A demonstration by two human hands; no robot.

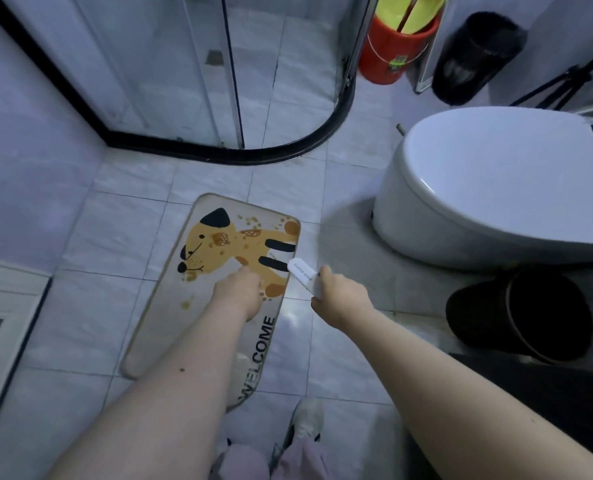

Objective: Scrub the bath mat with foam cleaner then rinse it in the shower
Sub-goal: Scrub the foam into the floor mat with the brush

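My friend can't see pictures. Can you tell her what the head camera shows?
A person reaches down over a tiger bath mat that says WELCOME, lying on the tiled floor. Their left hand touches the mat, and their right hand holds a white bottle above its edge. A glass shower stands behind, a toilet to the right.

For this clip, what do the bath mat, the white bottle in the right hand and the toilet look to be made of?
Bath mat: seemingly soft short-pile fabric, matte, with a printed tiger and raised rounded border.
White bottle, gripped by the right hand: probably plastic, smooth and slightly shiny, with printed lettering.
Toilet: likely glazed ceramic body with a plastic lid; both glossy white with light reflections.
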